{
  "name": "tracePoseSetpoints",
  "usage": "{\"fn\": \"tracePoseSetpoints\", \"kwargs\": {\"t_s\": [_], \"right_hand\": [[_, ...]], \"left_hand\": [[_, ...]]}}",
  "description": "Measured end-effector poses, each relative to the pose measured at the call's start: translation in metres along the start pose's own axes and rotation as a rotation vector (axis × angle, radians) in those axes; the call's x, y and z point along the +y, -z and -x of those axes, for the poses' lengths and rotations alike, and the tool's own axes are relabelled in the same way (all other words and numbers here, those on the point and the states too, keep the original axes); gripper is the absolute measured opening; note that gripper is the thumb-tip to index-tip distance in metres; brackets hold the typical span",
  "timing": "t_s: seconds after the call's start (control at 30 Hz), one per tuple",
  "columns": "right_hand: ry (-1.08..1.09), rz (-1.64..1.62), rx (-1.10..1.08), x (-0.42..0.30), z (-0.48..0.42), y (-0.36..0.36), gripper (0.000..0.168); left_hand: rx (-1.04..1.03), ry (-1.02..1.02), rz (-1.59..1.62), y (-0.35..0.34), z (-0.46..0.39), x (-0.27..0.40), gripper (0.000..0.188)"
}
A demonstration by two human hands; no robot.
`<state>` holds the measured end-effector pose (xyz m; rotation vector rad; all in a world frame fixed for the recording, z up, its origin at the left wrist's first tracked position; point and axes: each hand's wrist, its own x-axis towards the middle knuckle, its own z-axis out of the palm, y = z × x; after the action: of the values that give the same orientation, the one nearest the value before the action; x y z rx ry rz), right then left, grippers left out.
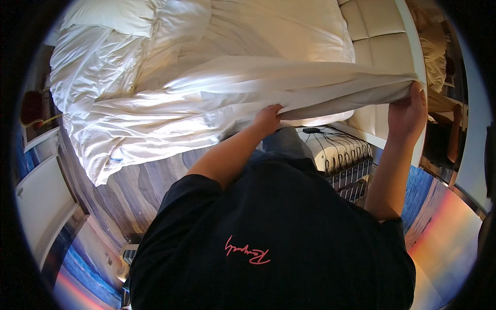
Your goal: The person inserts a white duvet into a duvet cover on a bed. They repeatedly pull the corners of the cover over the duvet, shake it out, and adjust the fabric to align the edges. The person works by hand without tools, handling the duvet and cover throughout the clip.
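Note:
A white bed sheet or cover [248, 83] stretches across the near side of the bed, its raised edge pulled taut between my hands. My left hand [269, 119] grips that edge near the middle, close to my body. Farther right, my right hand [409, 112] holds the corner end up beside the cream padded headboard [387, 50]. Below the raised part, a strip of mattress side shows. Left of my left hand, the cloth lies in loose folds and hangs over the bed's edge.
A white pillow [112, 15] lies on a bunched quilt [104, 58] at the far left. Below the headboard, a pale cabinet [333, 149] carries a black adapter [312, 131] and several looped cables. Wood-patterned floor [135, 186] runs along the bed. A mirror [441, 128] stands at right.

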<state>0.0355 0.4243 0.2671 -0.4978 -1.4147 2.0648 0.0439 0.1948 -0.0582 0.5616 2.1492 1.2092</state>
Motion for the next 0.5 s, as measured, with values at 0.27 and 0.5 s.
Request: {"fn": "tracePoseSetpoints", "kwargs": {"t_s": [0.27,0.5], "right_hand": [[-0.022,0.328,0.256,0.064,-0.104,0.132,0.014],[0.055,0.359,0.260,0.123,-0.128,0.201,0.017]], "left_hand": [[-0.227,0.118,-0.055,0.046,0.051,-0.006,0.026],[-0.137,0.205,-0.047,0.101,0.072,0.084,0.021]]}}
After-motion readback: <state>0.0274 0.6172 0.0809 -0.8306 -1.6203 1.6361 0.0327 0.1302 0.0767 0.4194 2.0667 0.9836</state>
